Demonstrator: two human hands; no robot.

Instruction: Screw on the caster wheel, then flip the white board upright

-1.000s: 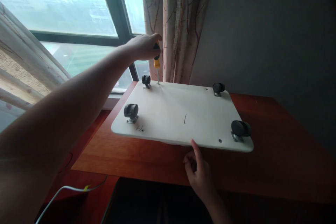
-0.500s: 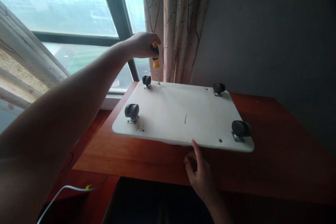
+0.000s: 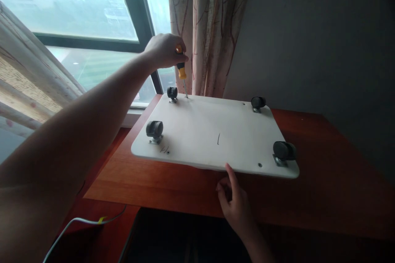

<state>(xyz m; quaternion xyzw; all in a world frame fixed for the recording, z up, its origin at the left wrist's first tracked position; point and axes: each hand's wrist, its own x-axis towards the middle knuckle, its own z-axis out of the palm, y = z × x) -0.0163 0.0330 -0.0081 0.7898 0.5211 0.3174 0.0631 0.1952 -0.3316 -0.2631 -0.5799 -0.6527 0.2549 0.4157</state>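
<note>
A white board [image 3: 212,131] lies flat on the reddish wooden table [image 3: 324,189], with black caster wheels [image 3: 154,129] at its corners pointing up. My left hand [image 3: 165,50] is closed round a yellow and black screwdriver [image 3: 182,72], held upright with its tip on the board's far left edge next to the far-left caster [image 3: 172,93]. My right hand [image 3: 234,201] rests against the board's near edge, forefinger stretched up onto it and the other fingers curled.
A patterned curtain [image 3: 206,28] hangs right behind the board, beside a window [image 3: 77,8]. A dark wall [image 3: 308,37] stands to the right. A white cable [image 3: 80,222] lies on the lower surface at the left, below the table edge.
My left hand has turned on the screwdriver handle and risen slightly; the tip stays at the same spot. Right hand and board have not moved.
</note>
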